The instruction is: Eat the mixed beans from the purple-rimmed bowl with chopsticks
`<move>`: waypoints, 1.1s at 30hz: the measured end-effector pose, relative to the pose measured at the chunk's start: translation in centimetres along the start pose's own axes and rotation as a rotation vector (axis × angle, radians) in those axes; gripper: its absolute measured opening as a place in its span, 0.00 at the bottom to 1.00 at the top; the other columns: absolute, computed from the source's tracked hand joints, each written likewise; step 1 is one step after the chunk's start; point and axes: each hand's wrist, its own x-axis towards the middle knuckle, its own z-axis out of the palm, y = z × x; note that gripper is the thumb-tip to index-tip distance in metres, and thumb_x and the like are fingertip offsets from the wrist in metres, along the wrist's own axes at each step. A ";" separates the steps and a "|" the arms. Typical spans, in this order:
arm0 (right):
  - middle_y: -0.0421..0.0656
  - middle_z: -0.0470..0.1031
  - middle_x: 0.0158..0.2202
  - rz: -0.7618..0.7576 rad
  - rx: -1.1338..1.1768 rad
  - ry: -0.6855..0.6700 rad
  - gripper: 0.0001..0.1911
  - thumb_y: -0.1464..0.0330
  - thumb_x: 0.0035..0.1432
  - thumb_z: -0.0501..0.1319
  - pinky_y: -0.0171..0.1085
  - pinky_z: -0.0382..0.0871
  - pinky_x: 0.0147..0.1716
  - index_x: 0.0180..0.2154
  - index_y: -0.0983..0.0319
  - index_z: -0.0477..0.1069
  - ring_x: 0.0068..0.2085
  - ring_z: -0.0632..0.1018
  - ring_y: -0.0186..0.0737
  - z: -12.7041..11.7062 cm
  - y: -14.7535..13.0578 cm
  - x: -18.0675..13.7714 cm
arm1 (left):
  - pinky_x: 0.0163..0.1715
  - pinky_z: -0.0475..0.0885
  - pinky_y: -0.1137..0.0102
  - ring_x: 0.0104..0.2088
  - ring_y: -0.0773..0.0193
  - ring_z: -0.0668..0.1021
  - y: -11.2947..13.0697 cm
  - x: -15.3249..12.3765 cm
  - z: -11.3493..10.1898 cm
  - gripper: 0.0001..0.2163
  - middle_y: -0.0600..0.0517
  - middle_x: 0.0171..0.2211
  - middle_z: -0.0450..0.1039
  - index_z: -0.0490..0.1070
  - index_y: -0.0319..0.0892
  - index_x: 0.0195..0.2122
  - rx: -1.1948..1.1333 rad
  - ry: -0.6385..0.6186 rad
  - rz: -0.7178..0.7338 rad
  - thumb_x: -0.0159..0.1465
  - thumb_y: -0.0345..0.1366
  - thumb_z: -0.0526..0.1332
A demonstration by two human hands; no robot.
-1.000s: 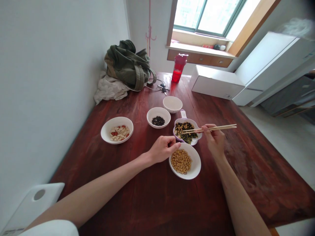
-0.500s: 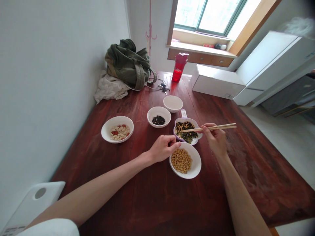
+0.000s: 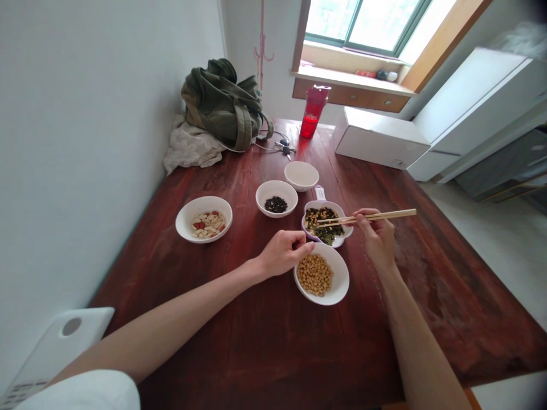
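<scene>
My right hand (image 3: 376,239) is closed around wooden chopsticks (image 3: 384,215). Their tips reach into a purple-rimmed, flower-shaped dish (image 3: 348,232) that holds a mix of dark, green and yellowish beans. Just in front of that dish is a white bowl (image 3: 341,285) of yellow soybeans (image 3: 315,275). My left hand (image 3: 285,252) has its fingers curled at this bowl's upper left rim, with the thumb over the edge. Whether the chopstick tips pinch a bean is too small to tell.
Farther back stand a white bowl (image 3: 265,209) with black beans and another white bowl (image 3: 301,175). To the left is a bowl (image 3: 183,228) of pale and reddish pieces. A red bottle (image 3: 314,112), keys (image 3: 285,149), a green bag (image 3: 213,105) and a white box (image 3: 380,139) line the far end.
The chopsticks' tips have shifted slightly within the flower-shaped dish, and their spread looks different. My left hand stays at the soybean bowl. The whole view has moved a little.
</scene>
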 end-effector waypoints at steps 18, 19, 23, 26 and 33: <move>0.42 0.76 0.31 -0.285 -0.501 -0.102 0.13 0.56 0.74 0.53 0.41 0.69 0.36 0.41 0.57 0.70 0.32 0.77 0.44 -0.9 -2.5 -0.8 | 0.26 0.55 0.72 0.24 0.70 0.62 -0.1 0.0 0.1 0.20 0.57 0.21 0.61 0.63 0.39 0.23 -0.005 0.008 0.016 0.69 0.45 0.61; 0.42 0.76 0.31 -0.288 -0.502 -0.114 0.13 0.56 0.74 0.53 0.41 0.69 0.35 0.41 0.57 0.70 0.32 0.77 0.44 -0.7 -2.5 -0.9 | 0.26 0.55 0.72 0.24 0.70 0.62 0.0 0.0 0.1 0.20 0.57 0.21 0.61 0.62 0.39 0.23 -0.008 0.009 0.015 0.69 0.45 0.61; 0.43 0.77 0.34 -0.296 -0.463 -0.160 0.12 0.57 0.74 0.55 0.41 0.71 0.35 0.43 0.57 0.70 0.32 0.78 0.44 0.2 -2.3 -1.2 | 0.26 0.54 0.72 0.24 0.70 0.62 0.0 0.0 0.0 0.20 0.57 0.21 0.61 0.63 0.39 0.23 -0.015 0.010 0.012 0.68 0.45 0.62; 0.44 0.78 0.37 -0.305 -0.416 -0.195 0.13 0.56 0.73 0.55 0.41 0.72 0.37 0.43 0.57 0.71 0.35 0.79 0.44 0.6 -2.1 -1.3 | 0.26 0.54 0.72 0.25 0.70 0.62 -0.1 0.0 0.0 0.20 0.57 0.21 0.61 0.63 0.39 0.23 -0.008 0.008 0.016 0.68 0.45 0.61; 0.41 0.77 0.31 -0.235 -0.233 -0.028 0.13 0.57 0.72 0.59 0.39 0.72 0.33 0.39 0.57 0.73 0.31 0.79 0.41 0.4 -2.8 -1.3 | 0.27 0.54 0.72 0.25 0.70 0.61 -0.3 0.0 0.0 0.20 0.58 0.22 0.59 0.60 0.40 0.23 -0.005 -0.002 0.029 0.69 0.45 0.60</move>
